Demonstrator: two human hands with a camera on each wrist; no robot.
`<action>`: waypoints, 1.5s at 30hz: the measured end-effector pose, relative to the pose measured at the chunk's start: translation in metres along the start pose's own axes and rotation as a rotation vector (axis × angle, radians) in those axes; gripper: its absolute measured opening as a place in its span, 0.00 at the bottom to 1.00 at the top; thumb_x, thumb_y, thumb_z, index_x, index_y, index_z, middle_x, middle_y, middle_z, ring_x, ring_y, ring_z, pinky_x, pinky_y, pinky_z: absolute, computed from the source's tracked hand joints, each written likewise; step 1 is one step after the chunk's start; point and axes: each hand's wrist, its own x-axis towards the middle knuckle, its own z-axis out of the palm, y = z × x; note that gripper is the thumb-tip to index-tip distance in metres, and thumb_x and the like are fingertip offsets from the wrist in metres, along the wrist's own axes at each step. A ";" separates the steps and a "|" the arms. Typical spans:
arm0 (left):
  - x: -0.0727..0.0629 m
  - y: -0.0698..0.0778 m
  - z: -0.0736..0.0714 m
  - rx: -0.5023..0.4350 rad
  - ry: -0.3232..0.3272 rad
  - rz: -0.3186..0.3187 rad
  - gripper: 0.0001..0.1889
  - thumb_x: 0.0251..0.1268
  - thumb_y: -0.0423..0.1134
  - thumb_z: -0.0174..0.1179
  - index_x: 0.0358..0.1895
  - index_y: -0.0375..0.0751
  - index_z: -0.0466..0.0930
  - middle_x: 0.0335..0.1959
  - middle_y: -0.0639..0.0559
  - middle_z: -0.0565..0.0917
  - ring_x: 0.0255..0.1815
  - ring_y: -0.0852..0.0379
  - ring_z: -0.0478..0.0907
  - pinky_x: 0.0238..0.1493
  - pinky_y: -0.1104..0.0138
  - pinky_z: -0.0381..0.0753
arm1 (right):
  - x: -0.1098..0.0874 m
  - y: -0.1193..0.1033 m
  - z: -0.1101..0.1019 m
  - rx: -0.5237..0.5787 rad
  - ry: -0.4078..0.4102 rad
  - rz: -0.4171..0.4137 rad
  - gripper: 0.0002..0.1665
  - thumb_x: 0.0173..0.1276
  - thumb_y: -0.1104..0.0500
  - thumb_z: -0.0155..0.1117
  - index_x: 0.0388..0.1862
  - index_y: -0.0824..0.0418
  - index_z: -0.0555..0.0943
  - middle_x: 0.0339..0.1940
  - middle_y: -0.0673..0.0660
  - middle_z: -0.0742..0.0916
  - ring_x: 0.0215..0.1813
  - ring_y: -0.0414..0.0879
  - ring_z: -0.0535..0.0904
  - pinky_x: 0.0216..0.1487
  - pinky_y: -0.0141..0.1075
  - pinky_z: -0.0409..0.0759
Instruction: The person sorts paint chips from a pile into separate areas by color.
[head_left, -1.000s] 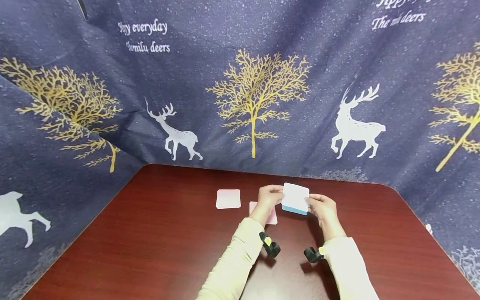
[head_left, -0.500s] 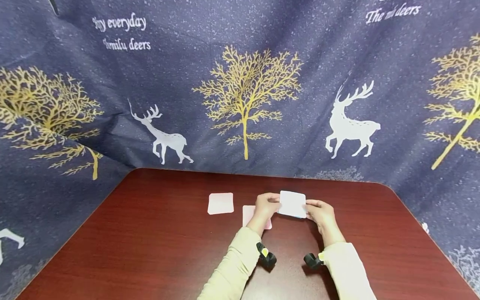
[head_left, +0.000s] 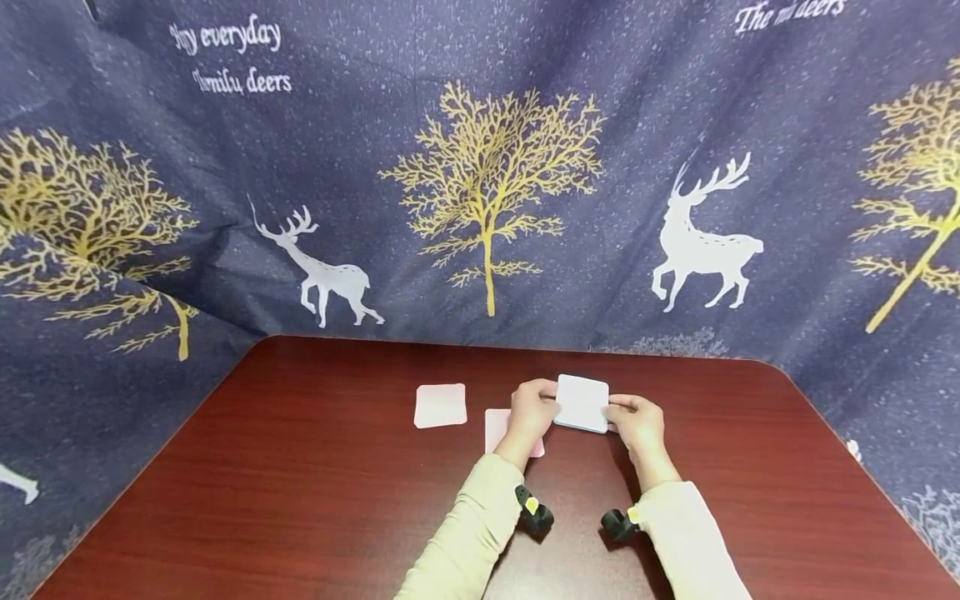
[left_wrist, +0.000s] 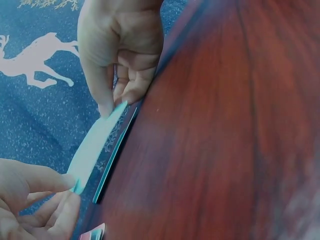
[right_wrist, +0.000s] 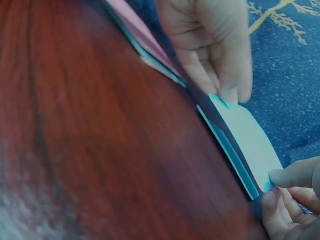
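Observation:
Both hands hold a white square card [head_left: 581,402] with rounded corners by its opposite sides, toward the back of the table. My left hand [head_left: 530,415] pinches the left side between thumb and fingers, and my right hand [head_left: 637,422] pinches the right side. The card bows slightly between them in the left wrist view. Close below it, near the tabletop, lies a thin blue card [right_wrist: 232,161], almost wholly covered in the head view. A pink card [head_left: 496,428] lies partly hidden behind my left hand and wrist. Another pale pink card [head_left: 440,406] lies further left.
The dark red wooden table [head_left: 300,500] has rounded back corners. Behind it hangs a blue cloth [head_left: 420,50] printed with deer and trees. A black strap [head_left: 536,517] sits at the left wrist, and a second black strap [head_left: 618,525] at the right.
The white card has come over the blue one, whose visible strip has shrunk to a thin edge. Both hands keep their pinch. The head view has shifted slightly.

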 end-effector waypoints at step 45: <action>-0.010 0.021 -0.013 0.163 -0.039 0.161 0.11 0.51 0.29 0.65 0.40 0.31 0.82 0.36 0.42 0.85 0.37 0.51 0.83 0.36 0.70 0.80 | -0.011 -0.015 0.001 -0.288 0.035 -0.038 0.18 0.58 0.63 0.65 0.46 0.72 0.80 0.38 0.68 0.86 0.28 0.45 0.82 0.25 0.30 0.75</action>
